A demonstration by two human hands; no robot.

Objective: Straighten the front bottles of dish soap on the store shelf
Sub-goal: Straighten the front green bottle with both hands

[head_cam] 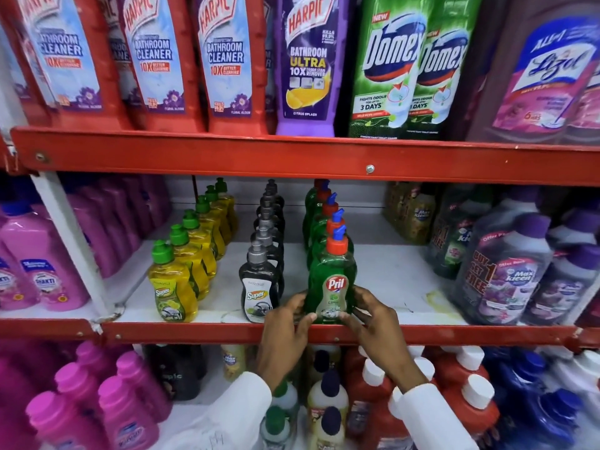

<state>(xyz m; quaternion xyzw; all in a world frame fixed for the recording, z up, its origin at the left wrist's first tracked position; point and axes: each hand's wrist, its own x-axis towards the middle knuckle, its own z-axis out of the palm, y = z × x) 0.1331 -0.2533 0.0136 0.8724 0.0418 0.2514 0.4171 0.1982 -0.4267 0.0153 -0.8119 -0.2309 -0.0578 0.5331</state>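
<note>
Right now, in the head view, both hands meet at the base of the front green Pril bottle (pixel 331 280), which stands at the front lip of the middle shelf (pixel 406 277), just right of centre. The left hand (pixel 285 329) comes up from seven o'clock of the bottle and the right hand (pixel 373 323) from five o'clock, each with thumb and fingers curled against the bottle's lower flank, so the two pinch it between them. Neither hand is nearer; they sit about level, one on each side.

Its long axis runs upright, twelve to six, with the orange cap and blue spout at twelve and the label facing out, almost square to the viewer. Behind it its row recedes toward eleven o'clock. At nine o'clock, well apart, stands the front black Super bottle (pixel 259 287), and farther toward nine the front yellow Super bottle (pixel 171 290), whose label seems turned slightly aside.

Judging by this, the Pril bottle is nearly set; any remaining twist would be about its upright axis. The black bottle lies nearer the left hand, so that hand would likely lead next.
</note>
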